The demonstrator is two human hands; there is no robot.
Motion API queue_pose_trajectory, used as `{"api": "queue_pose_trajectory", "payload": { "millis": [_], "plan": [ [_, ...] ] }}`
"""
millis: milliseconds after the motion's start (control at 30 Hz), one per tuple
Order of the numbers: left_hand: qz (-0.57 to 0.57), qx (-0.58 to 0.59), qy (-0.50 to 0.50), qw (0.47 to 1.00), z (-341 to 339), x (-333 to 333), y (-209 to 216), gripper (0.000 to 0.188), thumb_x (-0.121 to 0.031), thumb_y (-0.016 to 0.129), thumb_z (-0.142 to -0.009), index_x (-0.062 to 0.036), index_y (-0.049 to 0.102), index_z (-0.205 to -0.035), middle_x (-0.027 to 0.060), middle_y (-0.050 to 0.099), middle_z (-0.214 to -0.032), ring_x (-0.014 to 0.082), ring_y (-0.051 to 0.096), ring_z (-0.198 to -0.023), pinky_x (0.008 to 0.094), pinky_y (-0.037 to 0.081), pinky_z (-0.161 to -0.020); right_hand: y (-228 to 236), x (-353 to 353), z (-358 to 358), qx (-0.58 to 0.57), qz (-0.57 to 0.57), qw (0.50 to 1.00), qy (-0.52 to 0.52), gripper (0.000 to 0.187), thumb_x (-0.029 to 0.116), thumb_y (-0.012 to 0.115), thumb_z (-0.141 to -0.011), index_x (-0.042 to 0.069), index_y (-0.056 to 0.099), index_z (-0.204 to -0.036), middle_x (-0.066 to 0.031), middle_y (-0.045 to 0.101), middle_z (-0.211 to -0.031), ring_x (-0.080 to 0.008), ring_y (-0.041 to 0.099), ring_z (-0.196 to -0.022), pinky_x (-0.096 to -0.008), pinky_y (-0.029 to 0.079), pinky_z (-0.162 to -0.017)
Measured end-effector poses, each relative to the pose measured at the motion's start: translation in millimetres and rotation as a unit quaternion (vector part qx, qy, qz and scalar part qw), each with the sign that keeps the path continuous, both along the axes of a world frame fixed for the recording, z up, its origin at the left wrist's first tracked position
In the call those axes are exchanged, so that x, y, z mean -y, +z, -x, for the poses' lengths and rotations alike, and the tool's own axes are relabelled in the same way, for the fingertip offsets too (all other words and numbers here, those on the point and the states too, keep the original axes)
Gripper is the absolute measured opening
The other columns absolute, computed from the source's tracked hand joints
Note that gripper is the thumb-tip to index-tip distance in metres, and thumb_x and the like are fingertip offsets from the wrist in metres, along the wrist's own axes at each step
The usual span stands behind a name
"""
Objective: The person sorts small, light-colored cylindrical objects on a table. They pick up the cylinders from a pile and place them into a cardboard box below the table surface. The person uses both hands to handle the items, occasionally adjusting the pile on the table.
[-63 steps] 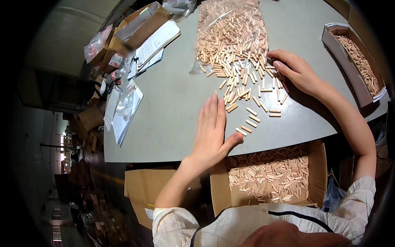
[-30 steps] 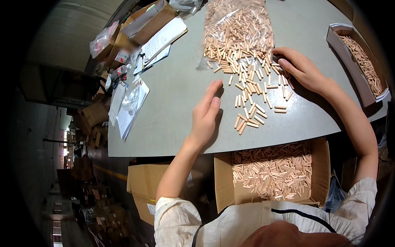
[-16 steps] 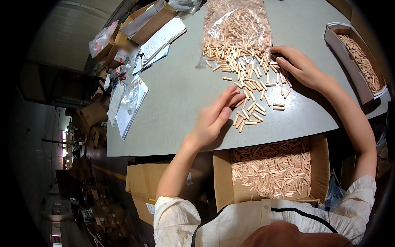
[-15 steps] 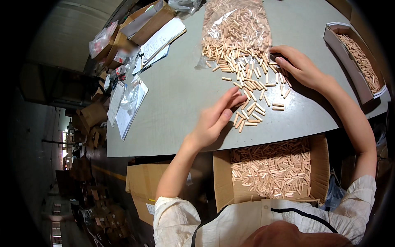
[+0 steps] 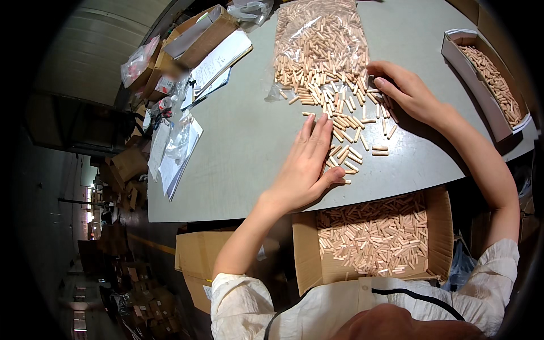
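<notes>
Small wooden dowel pins (image 5: 347, 120) lie scattered on the grey table, spilling from the mouth of a clear plastic bag (image 5: 320, 31) full of them. My left hand (image 5: 310, 158) rests palm down with fingers stretched out, along the left side of the loose pins; its thumb touches a few at the near end. At the right edge of the bag's mouth is my right hand (image 5: 405, 90), loosely curved, its thumb and forefinger apart beside the pins. Whether its fingertips touch the bag is hard to see. Below the table edge, a cardboard box (image 5: 307, 249) contains many more pins.
A long narrow box (image 5: 473, 76) of pins stands at the right of the table. Papers and clipboards (image 5: 218, 59), plastic wrap (image 5: 180, 136) and an open carton (image 5: 207, 37) occupy the left side. Another cardboard box (image 5: 207, 255) sits below the table's front edge.
My left hand has turned flatter, its fingers straightening and spreading over the left side of the pins, and covers some of them. My right hand stays nearly in place. The view has shifted slightly.
</notes>
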State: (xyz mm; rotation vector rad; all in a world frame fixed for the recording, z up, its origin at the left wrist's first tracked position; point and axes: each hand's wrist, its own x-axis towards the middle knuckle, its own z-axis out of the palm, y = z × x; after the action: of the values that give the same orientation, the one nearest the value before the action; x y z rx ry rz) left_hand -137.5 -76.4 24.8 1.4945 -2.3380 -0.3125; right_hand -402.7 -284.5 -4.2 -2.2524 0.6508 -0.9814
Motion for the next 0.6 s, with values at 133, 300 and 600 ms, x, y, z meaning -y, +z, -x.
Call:
{"api": "queue_pose_trajectory", "payload": {
  "millis": [133,300,600],
  "plan": [
    [-0.01,0.048,-0.007,0.999,3,1,5,0.084,-0.054,0.051,-0.107,0.0013,0.029,-0.167,0.023,0.029,-0.174,0.0446,0.022,-0.162,0.0553,0.016,-0.131,0,3,2,-0.021,0.014,1.0,0.003,0.036,0.025,0.053,-0.111,-0.002,0.063,-0.133,-0.0206,0.069,-0.124,-0.0346,0.067,-0.117,-0.0418,0.051,-0.102],
    [-0.011,0.091,-0.053,0.994,4,0,10,0.088,-0.055,0.055,-0.104,-0.0004,0.029,-0.167,0.0198,0.03,-0.174,0.0415,0.025,-0.162,0.0556,0.015,-0.132,-1,6,2,-0.012,-0.004,1.0,0.013,0.034,0.026,0.053,-0.112,0.0,0.067,-0.129,-0.0185,0.072,-0.114,-0.034,0.068,-0.106,-0.0422,0.052,-0.093],
    [-0.02,0.091,-0.109,0.99,7,2,14,0.096,-0.058,0.061,-0.099,0.0012,0.028,-0.167,0.0203,0.029,-0.174,0.0419,0.022,-0.163,0.0554,0.018,-0.132,0,2,1,-0.013,-0.035,0.999,0.008,0.034,0.026,0.055,-0.111,0.001,0.068,-0.129,-0.018,0.072,-0.111,-0.0313,0.069,-0.105,-0.0413,0.052,-0.092]
  ]
}}
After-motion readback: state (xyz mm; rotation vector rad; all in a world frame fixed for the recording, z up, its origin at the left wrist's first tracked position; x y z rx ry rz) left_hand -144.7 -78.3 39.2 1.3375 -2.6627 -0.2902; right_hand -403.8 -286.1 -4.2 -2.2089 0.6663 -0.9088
